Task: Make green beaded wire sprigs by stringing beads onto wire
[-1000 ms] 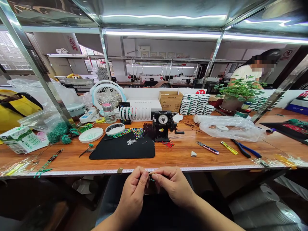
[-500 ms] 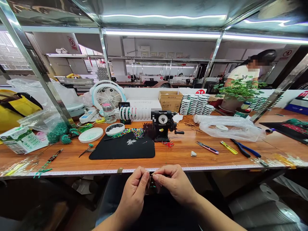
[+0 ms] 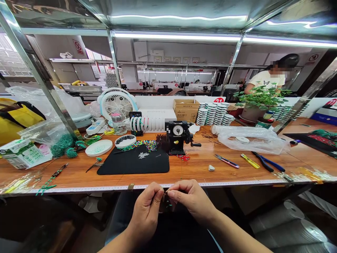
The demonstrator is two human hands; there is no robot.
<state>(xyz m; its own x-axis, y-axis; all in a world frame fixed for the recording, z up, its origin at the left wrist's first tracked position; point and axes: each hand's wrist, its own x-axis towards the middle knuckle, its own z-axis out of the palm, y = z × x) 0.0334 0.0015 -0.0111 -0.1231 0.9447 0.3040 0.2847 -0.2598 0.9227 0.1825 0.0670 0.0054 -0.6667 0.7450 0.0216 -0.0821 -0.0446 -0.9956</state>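
Note:
My left hand (image 3: 146, 214) and my right hand (image 3: 191, 200) meet just below the front edge of the wooden workbench (image 3: 79, 177), above my lap. Between their fingertips they pinch a thin wire with small green beads (image 3: 167, 202). The fingers hide most of the wire, and its exact length cannot be seen. A black work mat (image 3: 133, 166) with scattered colored beads lies on the bench, beyond both hands. A measuring tape (image 3: 79, 189) runs along the bench edge closest to my hands.
A black counter winder (image 3: 177, 135) stands behind the mat, with stacked wire spools (image 3: 213, 114) beyond it. Pliers (image 3: 267, 162) and a plastic bag (image 3: 250, 140) lie to the right. Green beaded bunches (image 3: 61, 147) lie left. A co-worker (image 3: 267, 79) stands behind a potted plant (image 3: 259, 102).
My hands stay together at the wire, with small finger shifts. The view drifts slightly, and the co-worker has moved left.

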